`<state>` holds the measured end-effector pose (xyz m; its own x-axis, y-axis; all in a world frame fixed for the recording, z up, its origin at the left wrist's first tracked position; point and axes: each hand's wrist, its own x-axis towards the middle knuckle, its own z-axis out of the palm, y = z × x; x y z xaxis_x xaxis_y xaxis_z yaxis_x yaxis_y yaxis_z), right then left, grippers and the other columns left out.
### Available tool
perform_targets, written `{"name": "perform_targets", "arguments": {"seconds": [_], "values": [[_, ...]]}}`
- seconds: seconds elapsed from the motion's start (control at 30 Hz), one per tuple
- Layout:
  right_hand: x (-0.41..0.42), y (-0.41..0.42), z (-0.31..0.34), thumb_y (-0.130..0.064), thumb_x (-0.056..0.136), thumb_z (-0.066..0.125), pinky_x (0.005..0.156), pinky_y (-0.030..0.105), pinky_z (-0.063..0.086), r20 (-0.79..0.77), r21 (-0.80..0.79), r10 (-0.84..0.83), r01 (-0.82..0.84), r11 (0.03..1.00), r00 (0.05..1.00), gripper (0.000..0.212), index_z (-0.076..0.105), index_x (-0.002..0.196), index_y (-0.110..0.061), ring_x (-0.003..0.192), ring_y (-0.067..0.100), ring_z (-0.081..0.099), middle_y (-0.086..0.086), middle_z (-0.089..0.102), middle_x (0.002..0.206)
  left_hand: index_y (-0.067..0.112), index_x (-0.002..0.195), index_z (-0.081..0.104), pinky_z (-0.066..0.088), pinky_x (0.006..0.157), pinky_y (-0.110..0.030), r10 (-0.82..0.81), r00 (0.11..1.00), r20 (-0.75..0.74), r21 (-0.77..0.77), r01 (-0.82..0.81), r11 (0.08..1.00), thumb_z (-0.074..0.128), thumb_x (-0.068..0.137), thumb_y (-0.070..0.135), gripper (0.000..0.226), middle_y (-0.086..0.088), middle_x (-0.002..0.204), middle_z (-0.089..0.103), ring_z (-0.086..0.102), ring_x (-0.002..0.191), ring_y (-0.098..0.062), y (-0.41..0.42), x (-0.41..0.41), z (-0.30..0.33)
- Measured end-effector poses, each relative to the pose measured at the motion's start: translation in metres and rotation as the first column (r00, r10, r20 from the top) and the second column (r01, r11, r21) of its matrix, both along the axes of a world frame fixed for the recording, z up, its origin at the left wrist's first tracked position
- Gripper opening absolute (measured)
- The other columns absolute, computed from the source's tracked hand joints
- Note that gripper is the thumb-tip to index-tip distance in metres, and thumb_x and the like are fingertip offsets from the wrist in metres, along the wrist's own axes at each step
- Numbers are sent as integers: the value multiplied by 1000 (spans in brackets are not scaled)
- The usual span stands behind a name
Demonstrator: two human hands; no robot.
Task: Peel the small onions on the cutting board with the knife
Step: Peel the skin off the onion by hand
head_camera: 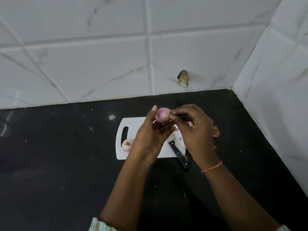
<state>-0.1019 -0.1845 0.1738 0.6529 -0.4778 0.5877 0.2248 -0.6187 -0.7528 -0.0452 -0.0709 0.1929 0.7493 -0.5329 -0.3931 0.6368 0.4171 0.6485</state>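
Purple-white small onion (162, 115), raised above the cutting board (133, 124), cupped in the left hand (150, 139); right hand (195, 130) pinches skin at its tip. Best practice, judged: pull loosened skin in strips, turning the bulb. Surface mostly pale, glossy. Second onion (127, 145) on board; knife (179, 154) lies unheld.

No readable text, label, brand, number or sign anywhere in view.
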Motion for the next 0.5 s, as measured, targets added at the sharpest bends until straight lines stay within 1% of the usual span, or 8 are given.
{"name": "perform_targets", "arguments": {"seconds": [0.07,0.13,0.23,0.3,0.37,0.4,0.47,0.5], "values": [[0,0,0,-5,84,73,76,15,51,-8,8,5,-5,1000,1000,6,73,90,-8,85,5,64,-3,68,88,2,113,62,58,71,-23,9,998,65,54,-13,998,63,88,36,42,-13,101,64,66,87,-17,-2,-4,-2],[0,1,0,-7,85,73,77,16,51,-31,59,13,-11,998,999,8,74,92,-11,86,5,65,-6,69,88,1,116,61,57,74,-21,24,996,87,56,-29,998,65,85,34,46,-14,104,61,62,91,-19,-1,-5,-6],[3,6,1,-10,84,75,75,21,54,-50,250,24,-10,968,998,12,73,92,-18,86,8,68,-8,72,88,-2,101,65,59,84,-24,26,998,57,24,-27,999,63,86,36,41,-15,102,65,68,99,-24,5,-2,-10],[4,7,5,-11,83,76,70,26,56,-64,422,24,5,906,998,13,73,88,-23,81,10,69,-5,74,85,-2,100,67,60,81,-26,30,999,19,-3,-30,1000,65,82,39,44,-18,104,66,72,92,-24,5,0,-8],[4,7,10,-8,84,73,62,29,55,-71,593,63,-9,805,996,13,73,88,-21,70,14,67,2,75,86,-5,109,65,60,74,-25,43,999,-15,-12,-43,999,63,85,40,51,-21,108,64,73,85,-24,7,1,-6],[5,8,13,-6,85,71,59,30,55,-54,687,111,-43,725,992,12,73,90,-16,67,16,66,6,75,87,-7,114,62,60,70,-24,43,999,-27,-17,-43,999,61,90,41,53,-22,109,64,73,83,-24,10,3,-7],[7,9,19,1,87,64,58,30,55,30,847,195,-128,515,980,13,70,93,-9,69,19,69,14,72,91,-6,116,59,59,65,-23,32,999,-37,0,-32,999,58,95,43,54,-20,102,66,72,75,-20,12,6,-9],[9,10,21,3,88,61,60,29,57,83,896,209,-165,413,974,14,69,94,-6,73,20,70,16,71,92,-3,115,58,58,63,-22,26,999,-38,12,-25,1000,58,94,45,52,-18,96,67,71,70,-17,14,8,-9]]}}
